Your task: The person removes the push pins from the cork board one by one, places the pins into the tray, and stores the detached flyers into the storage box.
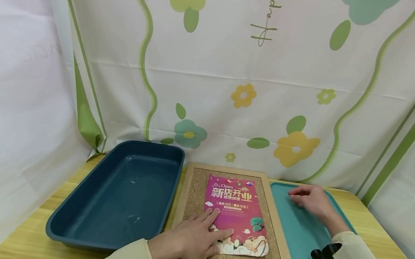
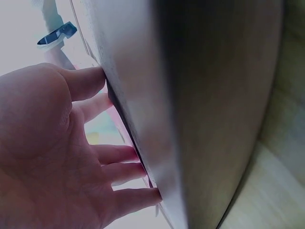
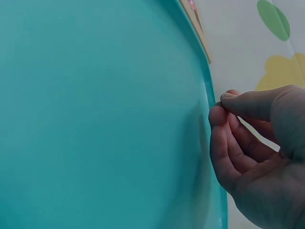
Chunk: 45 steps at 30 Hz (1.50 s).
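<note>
Poster (image 1: 237, 218) — under left hand (image 1: 198, 237), right hand (image 1: 312, 201) apart

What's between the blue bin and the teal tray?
In the head view, a corkboard lies between the bin and tray, a poster on it and the left hand on the poster.

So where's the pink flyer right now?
In the head view, low and right of centre: the pink flyer lies on the cork board, partly under the left hand, between the dark blue tray and the teal tray.
</note>
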{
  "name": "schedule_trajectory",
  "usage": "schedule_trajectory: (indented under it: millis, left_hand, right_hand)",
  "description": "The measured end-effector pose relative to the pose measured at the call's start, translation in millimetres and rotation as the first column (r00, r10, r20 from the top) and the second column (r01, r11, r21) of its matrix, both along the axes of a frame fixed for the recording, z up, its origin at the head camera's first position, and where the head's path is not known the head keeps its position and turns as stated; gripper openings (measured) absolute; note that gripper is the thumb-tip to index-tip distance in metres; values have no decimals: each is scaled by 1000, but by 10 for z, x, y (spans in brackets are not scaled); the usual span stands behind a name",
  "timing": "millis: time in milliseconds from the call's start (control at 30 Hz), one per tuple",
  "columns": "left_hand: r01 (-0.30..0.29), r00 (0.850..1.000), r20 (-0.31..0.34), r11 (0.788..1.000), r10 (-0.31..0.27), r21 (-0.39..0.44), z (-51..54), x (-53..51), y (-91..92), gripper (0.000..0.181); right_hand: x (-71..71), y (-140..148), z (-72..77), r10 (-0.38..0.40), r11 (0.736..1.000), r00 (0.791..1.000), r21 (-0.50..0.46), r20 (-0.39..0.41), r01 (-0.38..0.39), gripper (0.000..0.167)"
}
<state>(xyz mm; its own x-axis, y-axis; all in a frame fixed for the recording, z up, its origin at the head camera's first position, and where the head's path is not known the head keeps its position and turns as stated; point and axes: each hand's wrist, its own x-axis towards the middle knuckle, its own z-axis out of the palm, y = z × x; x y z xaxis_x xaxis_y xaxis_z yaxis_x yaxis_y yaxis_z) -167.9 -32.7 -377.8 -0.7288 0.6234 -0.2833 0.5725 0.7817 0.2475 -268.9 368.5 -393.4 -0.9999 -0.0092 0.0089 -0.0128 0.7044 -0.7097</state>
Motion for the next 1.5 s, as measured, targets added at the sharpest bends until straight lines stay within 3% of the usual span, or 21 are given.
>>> schedule_trajectory:
  millis: [567,867,1500]
  left_hand:
    - [0,1000,6,1000,0,9,-12,-6,2,59]
    - [2,1000,2,1000,-2,7,-11,-15,9,59]
    - [-14,1000,20,1000,14,6,-7,-10,-5,59]
  right_hand:
    - [-59,25,-115,-31,995,999,92,9,30,22]
    - [-102,53,-131,-12,986,1000,164,16,9,21]
    - [-75,60,-155,-47,997,997,57,53,44,33]
